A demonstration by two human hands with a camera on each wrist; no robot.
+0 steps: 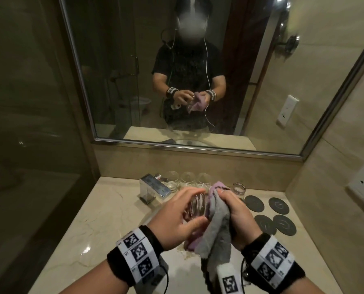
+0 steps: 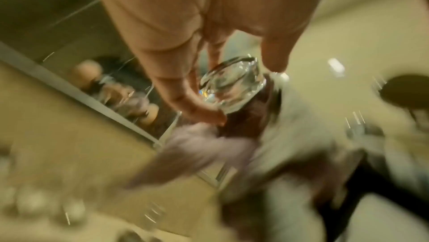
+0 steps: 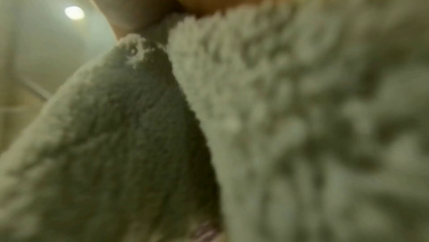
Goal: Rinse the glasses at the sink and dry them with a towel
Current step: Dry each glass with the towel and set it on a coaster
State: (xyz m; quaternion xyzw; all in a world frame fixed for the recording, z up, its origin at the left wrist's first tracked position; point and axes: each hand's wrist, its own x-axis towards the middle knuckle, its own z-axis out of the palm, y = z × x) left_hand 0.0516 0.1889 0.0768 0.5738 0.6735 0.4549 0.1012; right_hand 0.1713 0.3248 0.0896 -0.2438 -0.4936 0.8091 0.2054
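Spanning the frame at 12 o'clock, a wall mirror (image 1: 176, 71) is seen above the marble counter (image 1: 87, 219). A grey-and-lilac towel (image 1: 216, 225) is clenched in the right hand (image 1: 236, 213), bunched against a clear tumbler (image 1: 194, 206) gripped by the left hand (image 1: 176, 217) at centre. Four coasters (image 1: 271, 215) lie at 3 o'clock.

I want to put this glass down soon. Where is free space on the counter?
Bare marble lies left of the faucet, toward the glass wall. Crowded: the glasses along the back and four dark coasters on the right.
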